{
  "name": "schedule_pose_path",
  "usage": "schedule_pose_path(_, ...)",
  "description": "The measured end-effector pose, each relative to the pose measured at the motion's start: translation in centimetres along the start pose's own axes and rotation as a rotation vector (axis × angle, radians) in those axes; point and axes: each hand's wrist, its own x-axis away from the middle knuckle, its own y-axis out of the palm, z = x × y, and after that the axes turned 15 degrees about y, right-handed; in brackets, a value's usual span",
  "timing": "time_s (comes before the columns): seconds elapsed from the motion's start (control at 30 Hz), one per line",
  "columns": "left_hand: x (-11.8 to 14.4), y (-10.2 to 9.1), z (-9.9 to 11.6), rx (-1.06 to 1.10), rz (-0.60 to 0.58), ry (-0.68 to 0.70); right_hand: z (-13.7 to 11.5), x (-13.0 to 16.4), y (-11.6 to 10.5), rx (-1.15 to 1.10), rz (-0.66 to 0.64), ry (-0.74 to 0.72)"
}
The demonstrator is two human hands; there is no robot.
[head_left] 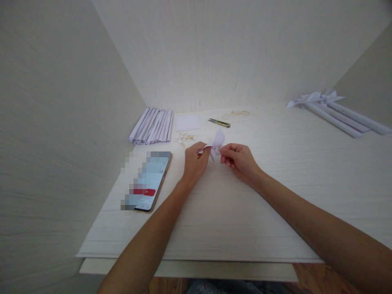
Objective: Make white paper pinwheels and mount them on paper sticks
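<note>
A folded white paper piece (218,139), with a rounded petal-like part standing up and pointed ends below, is held above the middle of the table. My left hand (197,160) is closed on its left side, thumb on top. From the right, my right hand (237,158) pinches the paper's lower right edge between thumb and fingertips. Whether anything else lies between those fingertips is too small to tell. Just behind my left hand lie several small pale bits, like rubber bands or ties (186,137), and a square of white paper (188,122).
Rolled paper tubes (152,126) lie in a row at the back left. A phone (153,179) rests left of my arm. Thread snips (219,122) lie behind the hands. Paper-topped tubes (339,116) stand against the right wall. Walls enclose the white table (245,237).
</note>
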Motion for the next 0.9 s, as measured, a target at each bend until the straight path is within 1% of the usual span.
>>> schedule_pose_path(0.03, 0.02, 0.03, -0.03, 0.002, 0.003, 0.001, -0.03, 0.03, -0.07, 0.03, 0.013, -0.024)
schedule_pose_path(0.13, 0.05, 0.14, -0.19, 0.007, 0.006, -0.001, -0.08, 0.32, -0.24, 0.27, 0.138, -0.236)
schedule_pose_path(0.17, 0.05, 0.16, -0.23, 0.005, 0.006, -0.005, -0.08, 0.41, -0.26, 0.332, 0.168, -0.282)
schedule_pose_path(0.2, 0.05, 0.17, -0.27, 0.001, 0.006, -0.008, -0.07, 0.46, -0.26, 0.358, 0.176, -0.294)
schedule_pose_path(0.23, 0.04, 0.16, -0.28, -0.005, 0.008, -0.01, -0.04, 0.47, -0.25, 0.348, 0.161, -0.275)
schedule_pose_path(0.3, 0.02, 0.12, -0.21, -0.02, 0.012, -0.008, 0.04, 0.35, -0.2, 0.268, 0.097, -0.203)
schedule_pose_path(0.37, 0.0, 0.07, -0.05, -0.049, 0.02, 0.005, 0.16, 0.15, -0.13, 0.191, 0.053, -0.166)
schedule_pose_path(0.47, -0.01, 0.02, 0.19, -0.083, 0.025, 0.026, 0.33, -0.05, -0.02, 0.141, 0.045, -0.163)
schedule_pose_path(0.73, -0.03, -0.01, 0.5, -0.04, -0.008, 0.059, 0.45, 0.13, 0.06, 0.143, 0.056, -0.194)
schedule_pose_path(0.8, -0.04, -0.05, 0.48, -0.044, -0.031, 0.083, 0.39, 0.14, 0.11, 0.12, 0.038, -0.175)
schedule_pose_path(0.9, -0.01, -0.1, 0.39, -0.04, -0.054, 0.1, 0.28, 0.11, 0.25, 0.054, -0.026, -0.115)
